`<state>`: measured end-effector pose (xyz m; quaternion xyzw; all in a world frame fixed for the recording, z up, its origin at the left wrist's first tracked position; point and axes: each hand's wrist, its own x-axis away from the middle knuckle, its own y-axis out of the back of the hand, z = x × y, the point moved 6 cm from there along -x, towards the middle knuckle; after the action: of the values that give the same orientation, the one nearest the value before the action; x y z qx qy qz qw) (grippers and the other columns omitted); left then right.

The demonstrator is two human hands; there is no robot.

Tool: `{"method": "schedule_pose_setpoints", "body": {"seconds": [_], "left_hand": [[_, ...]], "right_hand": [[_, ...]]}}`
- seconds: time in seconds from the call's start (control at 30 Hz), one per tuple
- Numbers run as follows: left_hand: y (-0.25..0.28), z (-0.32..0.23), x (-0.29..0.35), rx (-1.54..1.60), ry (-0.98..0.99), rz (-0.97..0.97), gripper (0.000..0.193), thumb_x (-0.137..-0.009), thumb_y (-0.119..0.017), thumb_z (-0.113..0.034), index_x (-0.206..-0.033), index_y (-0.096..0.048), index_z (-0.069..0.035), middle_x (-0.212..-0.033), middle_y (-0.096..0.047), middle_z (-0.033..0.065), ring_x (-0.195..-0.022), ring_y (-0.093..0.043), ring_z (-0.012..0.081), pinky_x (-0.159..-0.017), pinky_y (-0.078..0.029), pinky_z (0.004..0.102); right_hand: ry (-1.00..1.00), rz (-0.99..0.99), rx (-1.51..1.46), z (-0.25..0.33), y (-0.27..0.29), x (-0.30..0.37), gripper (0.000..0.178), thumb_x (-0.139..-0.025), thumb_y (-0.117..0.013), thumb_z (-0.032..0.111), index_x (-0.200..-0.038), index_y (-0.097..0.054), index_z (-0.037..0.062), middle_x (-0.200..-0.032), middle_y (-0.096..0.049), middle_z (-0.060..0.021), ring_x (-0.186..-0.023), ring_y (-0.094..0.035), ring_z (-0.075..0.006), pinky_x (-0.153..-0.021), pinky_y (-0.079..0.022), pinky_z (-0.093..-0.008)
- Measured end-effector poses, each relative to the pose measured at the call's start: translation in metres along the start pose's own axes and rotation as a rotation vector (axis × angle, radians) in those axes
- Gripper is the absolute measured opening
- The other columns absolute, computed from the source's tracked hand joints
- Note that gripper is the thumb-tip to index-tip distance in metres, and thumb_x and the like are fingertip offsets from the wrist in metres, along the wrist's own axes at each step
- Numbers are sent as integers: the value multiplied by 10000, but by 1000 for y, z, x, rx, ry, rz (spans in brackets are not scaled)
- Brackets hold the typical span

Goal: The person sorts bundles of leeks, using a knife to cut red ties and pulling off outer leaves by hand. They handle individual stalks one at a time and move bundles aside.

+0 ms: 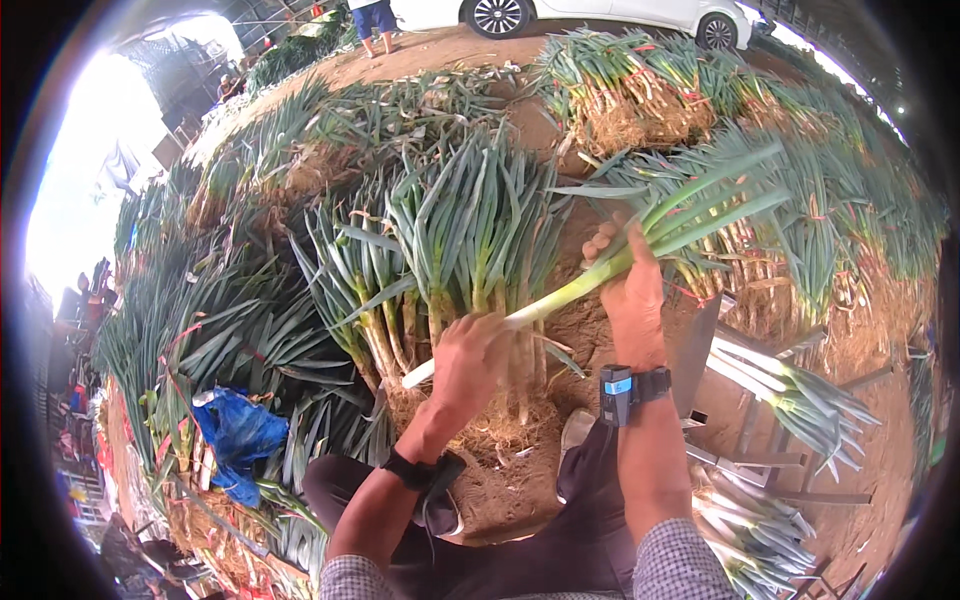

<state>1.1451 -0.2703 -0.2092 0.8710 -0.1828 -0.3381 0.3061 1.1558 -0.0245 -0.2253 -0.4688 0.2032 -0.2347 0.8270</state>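
A long green onion (562,294) slants across in front of me, its white end low at the left and its green leaves high at the right. My left hand (472,352) is closed round the white stalk near its bare lower end. Higher up, where white turns to green, my right hand (630,285) grips the same stalk, thumb along it and fingers curled. Just beyond my left hand stand upright green onions (455,230), with soil-brown roots (505,425) at their base between my feet. Cleaned white-stalked onions (775,375) lie on a metal frame to my right.
More cleaned onions (745,530) are piled nearer me at the right. Crumpled blue plastic (240,440) lies on onions at my left. Tied bundles (640,100) stand farther back. Beyond them are a white car (610,12) and a person's legs (375,25).
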Motion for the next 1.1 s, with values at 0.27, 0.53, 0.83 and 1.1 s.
{"method": "schedule_pose_setpoints", "body": {"seconds": [0.27, 0.53, 0.83, 1.1], "left_hand": [[-10, -8, -8, -384, -219, 85, 136, -827, -631, -101, -949, -620, -41, -918, -643, 120, -825, -613, 315, -754, -469, 404], [-24, 15, -4, -264, -40, 146, 122, -860, -600, -102, -937, -620, -11, -874, -653, 151, -770, -634, 329, -680, -494, 413], [-34, 92, 17, 1262, 803, -67, 222, -961, -518, -154, -1085, -551, 26, -956, -663, 134, -823, -667, 291, -762, -548, 417], [36, 124, 33, 986, 932, -141, 112, -918, -565, -134, -896, -535, -28, -787, -580, 72, -739, -640, 213, -573, -503, 291]], "right_hand": [[2, -84, 35, -28, -3, 7, 214, -902, -652, 210, -1025, -579, 51, -870, -613, -91, -754, -602, -204, -723, -537, -407], [-64, -84, 89, -31, -9, 8, 225, -901, -661, 217, -1031, -583, 51, -852, -613, -95, -728, -602, -195, -692, -553, -409], [-119, 26, 21, -17, -14, 2, 452, -910, -624, 429, -1151, -523, 60, -795, -561, -69, -665, -532, -182, -615, -451, -356], [-21, -7, 23, 30, 31, -16, 473, -913, -610, 457, -1157, -505, 66, -763, -509, -44, -614, -460, -143, -540, -371, -293]]}}
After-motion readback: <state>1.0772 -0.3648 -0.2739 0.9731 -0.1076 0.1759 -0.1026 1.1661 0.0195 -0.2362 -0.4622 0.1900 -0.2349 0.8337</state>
